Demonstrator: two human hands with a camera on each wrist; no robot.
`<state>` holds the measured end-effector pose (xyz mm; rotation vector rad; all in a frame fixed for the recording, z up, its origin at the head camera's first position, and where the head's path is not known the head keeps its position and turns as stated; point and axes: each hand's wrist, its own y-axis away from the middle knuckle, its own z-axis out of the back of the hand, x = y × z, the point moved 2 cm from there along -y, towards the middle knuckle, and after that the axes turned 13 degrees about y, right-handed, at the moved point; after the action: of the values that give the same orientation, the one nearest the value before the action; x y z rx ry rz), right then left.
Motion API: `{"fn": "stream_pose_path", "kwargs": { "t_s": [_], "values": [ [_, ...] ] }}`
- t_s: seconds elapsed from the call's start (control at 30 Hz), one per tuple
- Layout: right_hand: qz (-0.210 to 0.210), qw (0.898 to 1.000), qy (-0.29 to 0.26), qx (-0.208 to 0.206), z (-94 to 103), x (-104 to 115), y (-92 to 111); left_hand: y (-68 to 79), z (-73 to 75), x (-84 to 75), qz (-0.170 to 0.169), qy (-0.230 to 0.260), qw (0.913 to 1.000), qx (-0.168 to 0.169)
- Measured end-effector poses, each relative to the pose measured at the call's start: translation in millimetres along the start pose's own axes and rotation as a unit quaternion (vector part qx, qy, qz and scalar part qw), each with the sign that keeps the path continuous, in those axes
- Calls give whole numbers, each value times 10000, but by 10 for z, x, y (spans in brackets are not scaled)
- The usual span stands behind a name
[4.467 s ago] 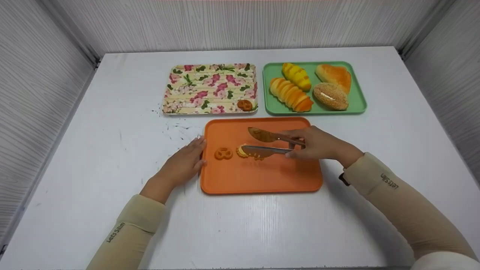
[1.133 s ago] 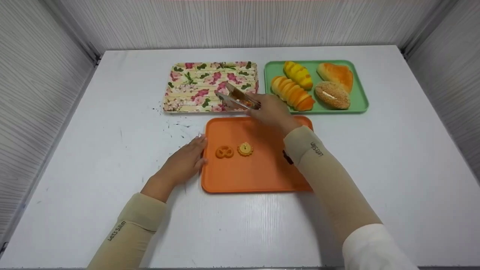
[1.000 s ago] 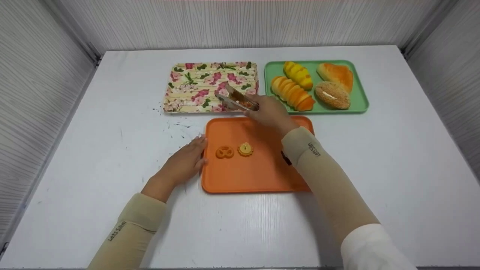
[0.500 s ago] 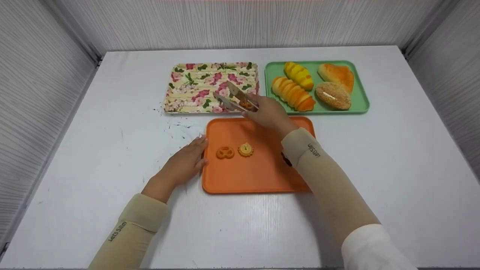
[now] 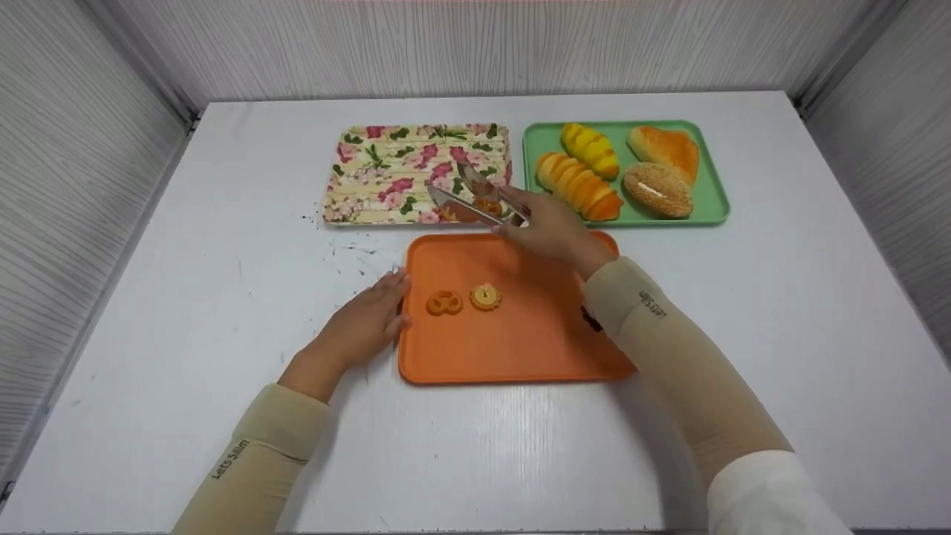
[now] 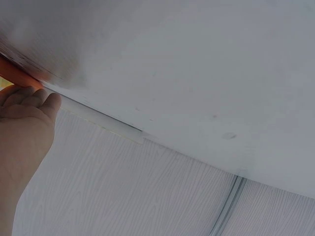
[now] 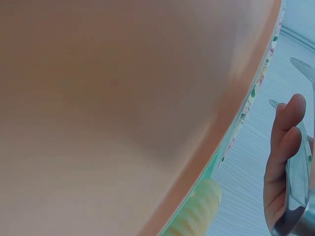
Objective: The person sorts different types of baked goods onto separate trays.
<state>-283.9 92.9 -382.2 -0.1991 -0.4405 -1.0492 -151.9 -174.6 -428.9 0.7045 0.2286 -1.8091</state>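
Observation:
My right hand [image 5: 553, 230] grips metal tongs [image 5: 464, 208], their arms spread apart above the near right corner of the floral tray [image 5: 371, 197]. A small brown pretzel [image 5: 488, 206] lies on that corner, partly seen between the tong arms. In the right wrist view, fingers curl around the tongs [image 7: 298, 177]. My left hand [image 5: 362, 319] rests with extended fingers against the left edge of the orange tray [image 5: 513, 349]. On this tray a second pretzel [image 5: 444, 302] sits beside a round, scalloped yellow biscuit [image 5: 485, 297]. The left wrist view shows the left hand [image 6: 29, 123] at the tray's orange edge.
A green tray [image 5: 713, 200] at the back right bears a yellow bread roll [image 5: 591, 150], a ridged roll [image 5: 579, 186], a flat golden bread [image 5: 669, 148] and a seeded bun [image 5: 657, 190]. Wood-patterned walls [image 5: 475, 48] enclose the white table [image 5: 186, 223].
Since the earliest frame my right hand has carried the tongs from the orange tray back to the floral one. Within the last half second it has shifted slightly right. My left hand stays put.

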Motion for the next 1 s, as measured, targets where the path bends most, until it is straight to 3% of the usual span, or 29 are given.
{"fn": "stream_pose_path", "kwargs": {
  "t_s": [0.33,0.57,0.8,1.0],
  "values": [
    [231,9980,-72,589,60,-91,235,4,7,5,59,55,10000,21],
    [468,9943,202,941,72,-132,372,10,6,2,-64,55,10000,-19],
    [972,9888,498,1019,68,-177,480,9,2,5,25,29,10000,45],
    [1318,9848,347,1076,70,-207,545,21,11,-7,8,23,10000,25]
  ]
}}
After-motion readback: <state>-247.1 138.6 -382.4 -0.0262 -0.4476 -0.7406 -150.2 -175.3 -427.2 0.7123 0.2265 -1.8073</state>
